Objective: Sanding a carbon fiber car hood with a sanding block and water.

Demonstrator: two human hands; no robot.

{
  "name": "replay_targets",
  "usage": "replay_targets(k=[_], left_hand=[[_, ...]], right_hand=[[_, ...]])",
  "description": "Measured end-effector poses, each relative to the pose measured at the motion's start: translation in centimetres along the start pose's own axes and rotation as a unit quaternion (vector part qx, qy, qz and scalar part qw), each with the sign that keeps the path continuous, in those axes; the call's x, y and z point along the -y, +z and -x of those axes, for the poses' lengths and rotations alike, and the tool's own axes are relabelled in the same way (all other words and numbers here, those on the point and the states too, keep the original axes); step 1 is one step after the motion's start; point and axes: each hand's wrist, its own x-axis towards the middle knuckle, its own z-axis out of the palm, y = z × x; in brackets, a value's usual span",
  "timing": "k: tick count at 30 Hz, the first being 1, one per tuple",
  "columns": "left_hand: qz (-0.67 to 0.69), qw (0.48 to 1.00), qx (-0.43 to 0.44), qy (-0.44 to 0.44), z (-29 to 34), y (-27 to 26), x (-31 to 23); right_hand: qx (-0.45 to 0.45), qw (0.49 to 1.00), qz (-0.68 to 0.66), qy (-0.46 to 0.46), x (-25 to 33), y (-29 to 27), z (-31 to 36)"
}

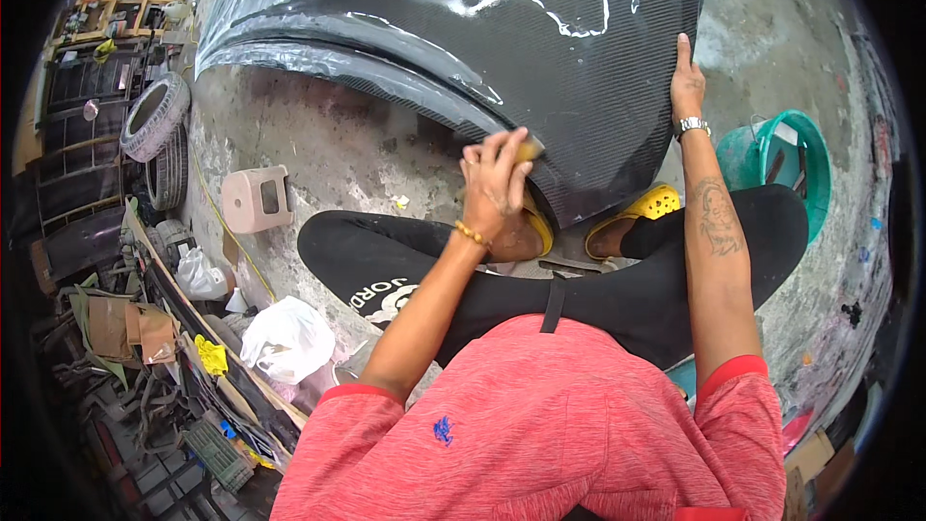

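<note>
A large dark panel with a carbon-fibre weave, shaped like a car hood [588, 87], stands in front of my knees. Grey and white smears mark its far and left parts, and white lines run over its top. My left hand [494, 183] presses a small yellowish pad [529, 150] against the panel's near left corner, by the raised edge; the fingers partly cover the pad. On the right, my right hand [687, 89] grips the panel's side edge, with one finger stretched along it and the others partly hidden.
A teal bucket [815, 178] with things in it stands right of my knee. To the left are a pinkish plastic stool [256, 200], stacked tyres [157, 119], a white plastic bag [287, 338] and piled scrap. Yellow clogs [656, 203] are on my feet below the panel.
</note>
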Motion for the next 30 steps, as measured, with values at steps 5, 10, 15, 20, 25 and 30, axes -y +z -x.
replay_targets(k=[5, 10, 15, 20, 25, 30], left_hand=[[-0.037, 0.993, -0.082, -0.072, -1.7, -1.5, 2.3], [-0.003, 0.999, 0.000, -0.039, -1.1, -1.2, 0.5], [-0.018, 0.999, -0.014, -0.030, 1.1, 0.3, -0.1], [-0.071, 0.995, -0.027, -0.064, 0.3, -3.6, 2.6], [-0.172, 0.984, 0.019, -0.043, 0.3, -1.9, 0.1], [-0.083, 0.993, 0.079, 0.000, -0.1, -2.7, -1.8]], right_hand=[[0.249, 0.929, -0.195, 0.193, 1.5, -2.9, -2.3], [0.202, 0.952, -0.176, 0.150, 2.0, -2.3, 1.9], [0.236, 0.937, -0.205, 0.157, -1.5, 1.6, -0.5], [-0.632, 0.429, 0.447, -0.464, -12.6, 10.5, -6.4], [-0.646, 0.403, 0.460, -0.456, -13.6, 11.5, -5.7], [-0.657, 0.383, 0.449, -0.470, -11.3, 9.7, -4.5]])
